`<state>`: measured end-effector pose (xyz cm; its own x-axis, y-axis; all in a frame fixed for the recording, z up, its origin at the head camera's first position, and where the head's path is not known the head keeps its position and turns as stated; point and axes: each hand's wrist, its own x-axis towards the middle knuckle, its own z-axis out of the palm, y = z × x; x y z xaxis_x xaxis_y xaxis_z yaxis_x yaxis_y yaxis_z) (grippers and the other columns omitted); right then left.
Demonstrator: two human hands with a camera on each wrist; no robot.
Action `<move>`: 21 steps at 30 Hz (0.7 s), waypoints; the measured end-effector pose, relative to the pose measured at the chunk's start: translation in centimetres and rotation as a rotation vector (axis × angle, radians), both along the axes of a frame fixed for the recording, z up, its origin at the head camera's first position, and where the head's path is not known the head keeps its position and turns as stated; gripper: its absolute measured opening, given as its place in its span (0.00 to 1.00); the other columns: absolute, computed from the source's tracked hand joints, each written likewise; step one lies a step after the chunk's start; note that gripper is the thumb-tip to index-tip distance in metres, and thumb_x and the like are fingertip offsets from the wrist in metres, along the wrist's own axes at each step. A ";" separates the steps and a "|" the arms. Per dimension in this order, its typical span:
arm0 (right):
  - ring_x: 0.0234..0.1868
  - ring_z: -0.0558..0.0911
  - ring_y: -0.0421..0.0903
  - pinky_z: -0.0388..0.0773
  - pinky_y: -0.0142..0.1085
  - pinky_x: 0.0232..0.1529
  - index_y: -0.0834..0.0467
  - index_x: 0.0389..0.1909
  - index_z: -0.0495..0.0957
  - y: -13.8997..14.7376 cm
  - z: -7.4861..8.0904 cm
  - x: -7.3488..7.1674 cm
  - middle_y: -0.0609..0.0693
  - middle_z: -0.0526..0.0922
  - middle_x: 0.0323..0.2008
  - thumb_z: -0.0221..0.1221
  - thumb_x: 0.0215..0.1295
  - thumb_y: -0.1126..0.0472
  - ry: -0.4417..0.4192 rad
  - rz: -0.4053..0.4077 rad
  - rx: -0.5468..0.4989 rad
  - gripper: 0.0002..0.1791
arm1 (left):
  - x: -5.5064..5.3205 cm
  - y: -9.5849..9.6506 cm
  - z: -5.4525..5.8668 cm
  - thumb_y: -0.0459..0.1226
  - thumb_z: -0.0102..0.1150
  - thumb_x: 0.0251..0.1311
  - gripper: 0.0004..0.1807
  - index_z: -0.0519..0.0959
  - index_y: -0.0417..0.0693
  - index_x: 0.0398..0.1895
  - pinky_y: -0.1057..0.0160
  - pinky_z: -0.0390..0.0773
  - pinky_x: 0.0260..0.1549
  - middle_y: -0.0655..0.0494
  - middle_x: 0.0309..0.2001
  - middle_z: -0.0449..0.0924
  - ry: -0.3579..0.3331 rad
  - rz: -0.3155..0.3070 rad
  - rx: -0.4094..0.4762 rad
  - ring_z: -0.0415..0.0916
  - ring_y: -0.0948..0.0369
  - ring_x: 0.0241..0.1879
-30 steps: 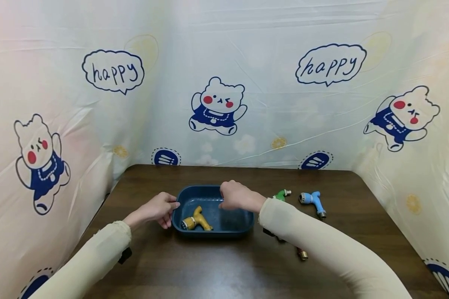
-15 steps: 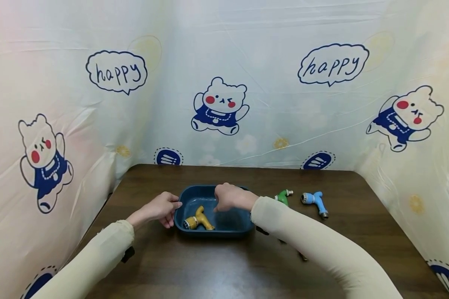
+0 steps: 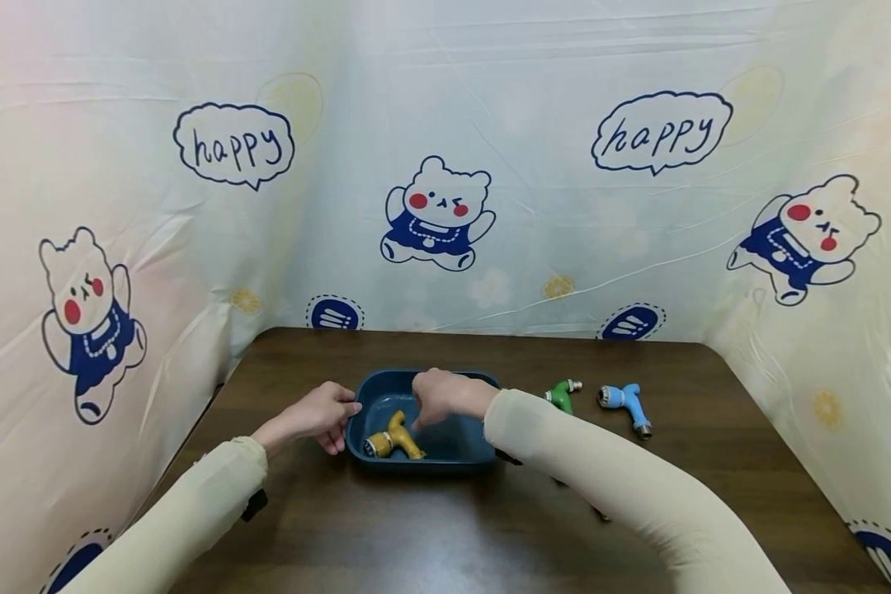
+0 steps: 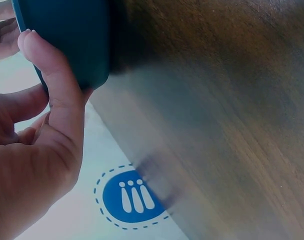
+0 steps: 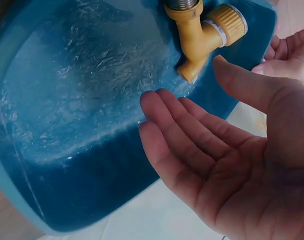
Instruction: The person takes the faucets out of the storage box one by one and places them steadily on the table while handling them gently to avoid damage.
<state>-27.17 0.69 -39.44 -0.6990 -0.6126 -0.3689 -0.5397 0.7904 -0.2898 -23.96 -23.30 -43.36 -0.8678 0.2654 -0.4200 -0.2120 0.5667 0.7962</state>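
A dark blue plastic basin (image 3: 460, 464) stands on the wooden table. My left hand (image 3: 322, 415) grips its left end; in the left wrist view the thumb (image 4: 57, 85) lies against the basin wall (image 4: 77, 45). Inside the basin, at the front left, lies a yellow tap (image 3: 397, 436) with a ribbed collar and a threaded end. My right hand (image 3: 445, 398) is over the basin just right of that tap. The right wrist view shows this hand (image 5: 227, 155) holding nothing, its fingers loosely extended and the thumb apart, close to the yellow tap (image 5: 194, 40).
Right of the basin lie a green tap (image 3: 562, 396) and a light blue tap (image 3: 625, 404). Metal ends of other pieces peek out beside the right sleeve (image 3: 609, 470), which covers the rest. A printed curtain (image 3: 535, 206) surrounds the wooden table (image 3: 386, 536).
My right hand has moved left across the basin, nearer the yellow tap. The left hand keeps its grip on the basin's end, and the yellow tap lies as before.
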 end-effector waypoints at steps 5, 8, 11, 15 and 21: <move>0.26 0.75 0.40 0.74 0.30 0.28 0.54 0.31 0.83 -0.7 0.0 0.3 0.43 0.79 0.27 0.73 0.68 0.52 0.018 0.031 -0.007 0.12 | 0.1 0.0 -0.1 0.33 0.45 0.83 0.21 0.68 0.26 0.69 0.58 0.87 0.21 0.44 0.24 0.79 0.004 0.000 0.000 0.79 0.60 0.16; 0.30 0.78 0.40 0.79 0.31 0.33 0.55 0.35 0.84 -1.2 -0.1 0.3 0.44 0.82 0.31 0.73 0.67 0.52 0.003 0.030 -0.005 0.12 | 0.0 0.0 0.0 0.33 0.45 0.83 0.20 0.70 0.26 0.67 0.59 0.87 0.20 0.44 0.23 0.79 0.008 -0.003 0.001 0.79 0.60 0.16; 0.31 0.79 0.41 0.80 0.31 0.34 0.55 0.37 0.84 -1.6 -0.3 0.4 0.44 0.82 0.32 0.74 0.66 0.52 -0.020 0.008 0.007 0.12 | 0.0 0.1 0.1 0.33 0.45 0.83 0.17 0.73 0.27 0.63 0.59 0.87 0.20 0.45 0.23 0.79 0.013 -0.006 0.004 0.79 0.60 0.16; 0.29 0.79 0.42 0.81 0.32 0.31 0.54 0.38 0.82 -2.1 -0.6 0.6 0.46 0.82 0.32 0.74 0.66 0.52 -0.035 -0.030 0.010 0.12 | 0.0 0.1 0.1 0.34 0.46 0.83 0.16 0.76 0.29 0.59 0.59 0.87 0.21 0.45 0.23 0.79 0.016 0.001 -0.001 0.79 0.59 0.16; 0.30 0.82 0.44 0.84 0.34 0.31 0.54 0.43 0.81 -2.7 -1.2 0.6 0.48 0.82 0.35 0.75 0.64 0.53 -0.085 -0.069 -0.001 0.15 | 0.3 0.0 0.3 0.34 0.46 0.83 0.16 0.75 0.29 0.60 0.59 0.87 0.21 0.45 0.23 0.79 0.014 0.006 0.006 0.79 0.60 0.16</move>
